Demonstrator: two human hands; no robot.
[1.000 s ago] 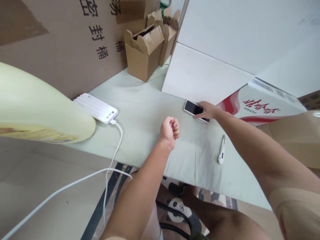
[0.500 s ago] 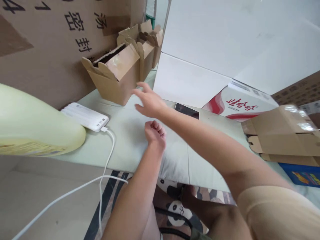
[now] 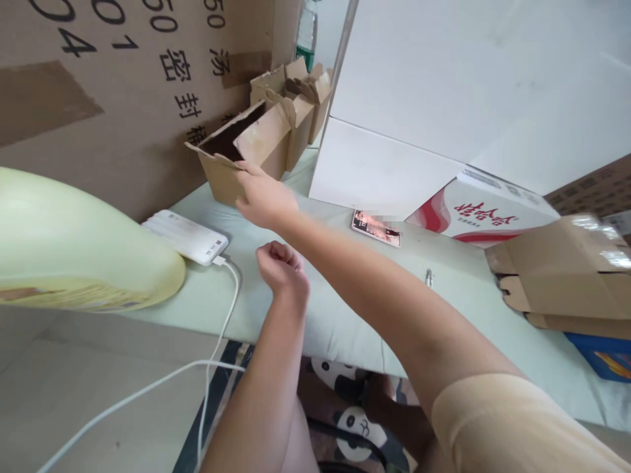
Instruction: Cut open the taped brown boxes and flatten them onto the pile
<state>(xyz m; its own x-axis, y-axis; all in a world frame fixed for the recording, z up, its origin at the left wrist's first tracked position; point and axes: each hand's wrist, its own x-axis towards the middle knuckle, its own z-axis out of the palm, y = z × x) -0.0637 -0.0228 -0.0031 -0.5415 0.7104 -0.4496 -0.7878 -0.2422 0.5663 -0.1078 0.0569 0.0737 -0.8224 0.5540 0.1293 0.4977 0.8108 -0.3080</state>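
R hand (image 3: 266, 197), just left of frame centre, reaches across over the L hand (image 3: 282, 266), fingers touching the near right corner of an open brown box (image 3: 221, 180) in the upper left-centre. R grip: fingers at the box's top edge, thumb lower by its side; can't tell if clamped on the cardboard. L grip: fingers curled together in a fist, near mid-frame, just above the pale green cloth of the surface (image 3: 335, 315).

The box stands upright, top open, dark inside, w/ more small brown boxes (image 3: 298, 131) just behind it & a clear bottle (image 3: 306, 39) w/ green label at top centre. A big printed carton (image 3: 123, 98) fills the upper left. Mid-left: white power bank (image 3: 192, 240) w/ white cable (image 3: 236, 289) plugged in, partly behind a rounded pale yellow-green object (image 3: 83, 243).

Right of centre, a phone (image 3: 377, 230) lies flat, screen lit, nr white panels (image 3: 384, 157). Farther right: red-&-white box (image 3: 483, 210), brown cardboard (image 3: 572, 276), part of a blue box (image 3: 599, 355). Below the phone, a small metal-tipped tool (image 3: 428, 278), partly hidden by the R arm. Bottom centre: panda-print mat (image 3: 357, 430).
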